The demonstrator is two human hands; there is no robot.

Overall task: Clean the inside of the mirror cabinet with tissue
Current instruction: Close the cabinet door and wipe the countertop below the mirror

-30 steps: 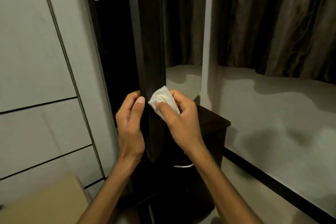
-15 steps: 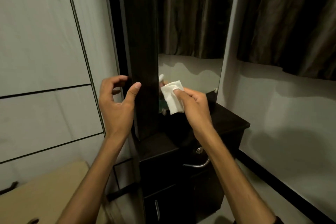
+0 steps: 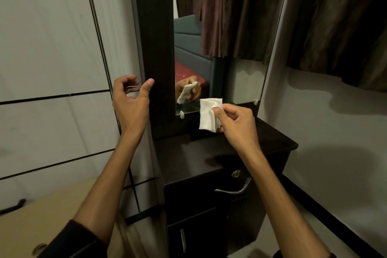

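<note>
Mirror cabinet (image 3: 154,48) is standing against the far wall, its dark door panel now lying nearly flat to the frame, whereas a second ago the panel was swung out edge-on toward the camera with the dark interior showing on its left. The door is judged to be closing or just closed. The mirror (image 3: 217,37) is facing the room again and is reflecting curtains, a bed and the person's own hand with the tissue. Below it, the dark surface (image 3: 188,157) of the lower unit is sitting bare, with a metal door handle (image 3: 234,188) and keyhole on its front.

Left hand (image 3: 130,102) is hovering just beside the left edge of the door panel, fingers spread and curled loosely, thumb tip touching or almost touching the panel edge; its grip is holding nothing. Half a second ago it was set in the same place, so it appears to be guiding the door home.

Right hand (image 3: 234,123) is holding up the tissue (image 3: 209,114) in front of the mirror's lower edge, its grip pinching the crumpled white sheet between thumb and fingers. The tissue is clear of the glass and the panel, and has dropped lower and to the right since the earlier views.

Assessment: with the interior no longer exposed, the inside wiping is judged complete or interrupted. Whether the door is fully seated cannot be told.
</note>
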